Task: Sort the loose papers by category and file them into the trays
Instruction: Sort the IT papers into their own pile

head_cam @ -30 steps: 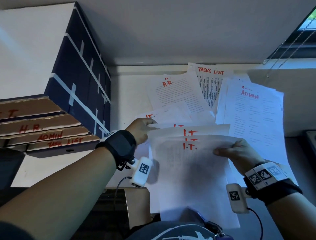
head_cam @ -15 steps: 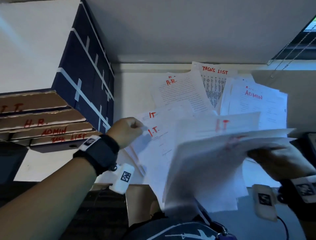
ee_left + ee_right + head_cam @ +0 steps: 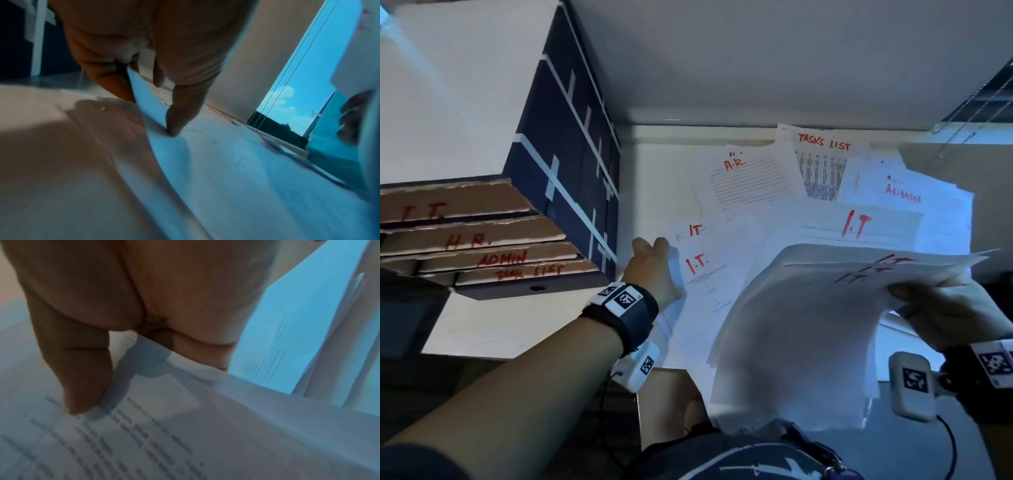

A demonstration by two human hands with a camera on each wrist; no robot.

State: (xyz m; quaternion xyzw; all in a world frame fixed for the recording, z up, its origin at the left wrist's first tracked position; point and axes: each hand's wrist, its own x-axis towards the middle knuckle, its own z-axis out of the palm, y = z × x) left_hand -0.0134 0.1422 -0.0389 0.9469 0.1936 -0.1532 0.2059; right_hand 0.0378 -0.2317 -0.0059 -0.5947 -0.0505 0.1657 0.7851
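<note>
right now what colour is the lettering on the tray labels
Red, hand-written on the brown cardboard tray fronts; it shows best in the head view.

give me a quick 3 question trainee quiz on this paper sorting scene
1. True or false: the right hand holds a fanned bundle of white sheets marked I.T. in red.
2. Which label is on the top brown cardboard tray? A) ADMIN B) I.T. C) H.R.
3. Fill in: the left hand pinches the edge of a flat white sheet marked ___.

Key: 1 true; 2 B; 3 I.T.
</note>
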